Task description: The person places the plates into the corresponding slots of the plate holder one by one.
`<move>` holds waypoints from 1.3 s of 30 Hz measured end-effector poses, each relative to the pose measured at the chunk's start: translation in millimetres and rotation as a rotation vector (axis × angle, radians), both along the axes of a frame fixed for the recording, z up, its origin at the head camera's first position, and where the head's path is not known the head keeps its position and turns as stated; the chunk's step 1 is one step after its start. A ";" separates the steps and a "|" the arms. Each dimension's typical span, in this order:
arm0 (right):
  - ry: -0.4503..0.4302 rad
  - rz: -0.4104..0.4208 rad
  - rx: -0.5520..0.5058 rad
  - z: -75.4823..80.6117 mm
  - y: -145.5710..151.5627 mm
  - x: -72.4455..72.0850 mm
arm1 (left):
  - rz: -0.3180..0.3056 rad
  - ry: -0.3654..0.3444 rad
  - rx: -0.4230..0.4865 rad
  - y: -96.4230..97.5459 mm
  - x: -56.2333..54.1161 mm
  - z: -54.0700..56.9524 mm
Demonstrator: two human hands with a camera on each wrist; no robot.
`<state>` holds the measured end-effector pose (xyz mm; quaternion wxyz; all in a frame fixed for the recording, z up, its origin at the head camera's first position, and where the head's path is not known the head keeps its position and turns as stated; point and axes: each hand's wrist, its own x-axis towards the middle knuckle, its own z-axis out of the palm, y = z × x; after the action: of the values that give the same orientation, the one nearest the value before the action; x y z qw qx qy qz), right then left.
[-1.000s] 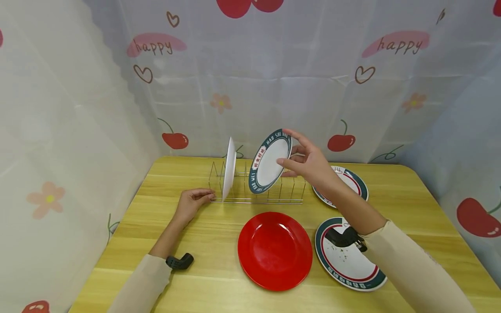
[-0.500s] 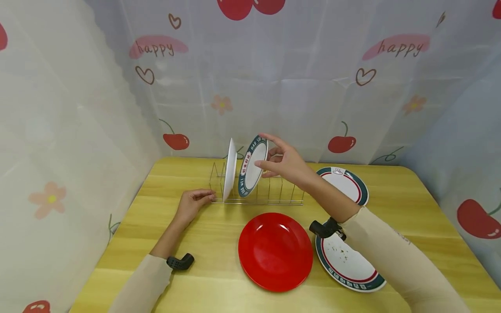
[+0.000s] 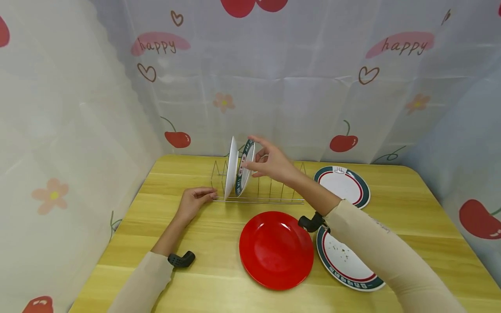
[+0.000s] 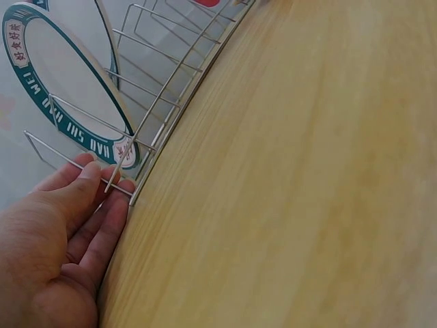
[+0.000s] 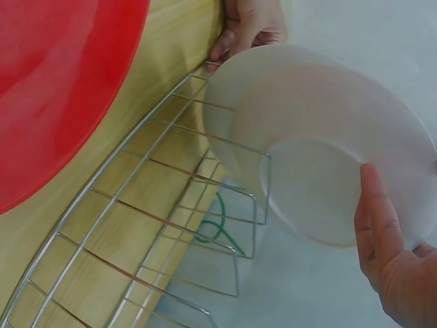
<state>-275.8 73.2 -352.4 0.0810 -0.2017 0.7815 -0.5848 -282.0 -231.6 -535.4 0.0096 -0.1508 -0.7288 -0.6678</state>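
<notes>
My right hand (image 3: pixel 275 165) pinches a white plate with a green lettered rim (image 3: pixel 242 179), standing nearly upright over the left part of a wire dish rack (image 3: pixel 270 200). Just left of it, another plate (image 3: pixel 230 169) stands upright in the rack. Green lettering shows on this standing plate (image 4: pixel 75 126) in the left wrist view. In the right wrist view, the fingers of my right hand (image 5: pixel 403 266) lie by the held plate's pale underside (image 5: pixel 314 184). Whether its lower edge touches the wires is hard to tell. My left hand (image 3: pixel 192 203) pinches the rack's left front end.
A red plate (image 3: pixel 276 250) lies in front of the rack on the wooden table (image 3: pixel 207 278). To the right, a green-rimmed plate (image 3: pixel 340 184) lies farther back, and another, specked with crumbs (image 3: pixel 348 265), lies nearer, partly under my right sleeve. A printed curtain (image 3: pixel 297 100) hangs behind.
My right hand has carried the plate leftward and slightly down, turning it more upright, close beside the standing plate. My left hand keeps its place on the rack.
</notes>
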 end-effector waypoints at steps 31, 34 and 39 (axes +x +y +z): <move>0.040 -0.008 0.086 -33.8 -13.7 -8.0 | 0.008 -0.022 0.009 1.1 0.0 -0.3; 0.070 -0.003 0.155 -29.4 -9.0 -3.6 | 0.009 -0.030 0.015 1.8 0.4 1.2; 0.083 -0.013 0.233 -19.4 6.6 5.7 | 0.006 -0.026 0.017 1.4 1.1 2.1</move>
<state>-270.1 79.8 -371.8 0.0675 -0.2101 0.8482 -0.4815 -280.9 -230.2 -533.3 0.0033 -0.1398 -0.7236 -0.6759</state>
